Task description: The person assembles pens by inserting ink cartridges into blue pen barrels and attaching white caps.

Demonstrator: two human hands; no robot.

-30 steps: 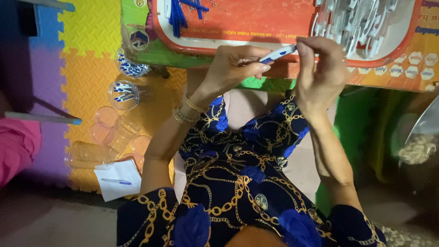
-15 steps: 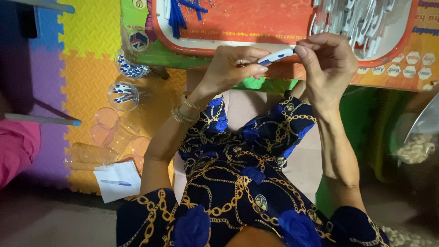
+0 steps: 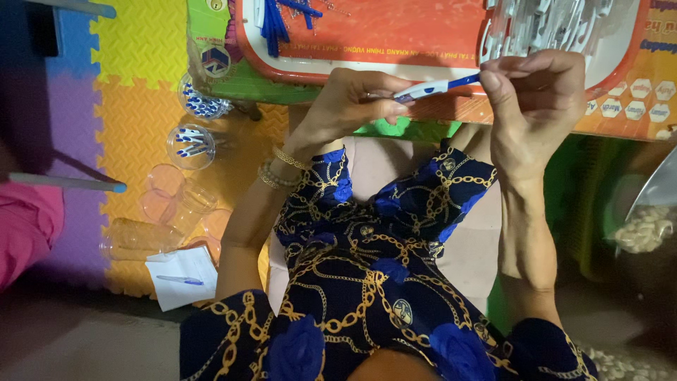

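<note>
A white and blue pen (image 3: 435, 87) is held level between both hands, just in front of the orange tray (image 3: 395, 42). My left hand (image 3: 351, 106) pinches its left end with thumb and fingers. My right hand (image 3: 536, 99) pinches the blue right end at the fingertips. On the tray lie a bunch of blue pen parts (image 3: 278, 17) at the left and a heap of white pen barrels (image 3: 543, 25) at the right.
The tray rests on a low green and orange table (image 3: 620, 106). On the foam mat (image 3: 134, 85) to the left stand clear cups with pen parts (image 3: 190, 144), empty clear cups (image 3: 166, 204), and a paper sheet with a pen (image 3: 182, 279). A pink sleeve (image 3: 25, 233) shows at far left.
My right hand has risen and slid toward the pen's right tip. The pen now lies more level between the hands.
</note>
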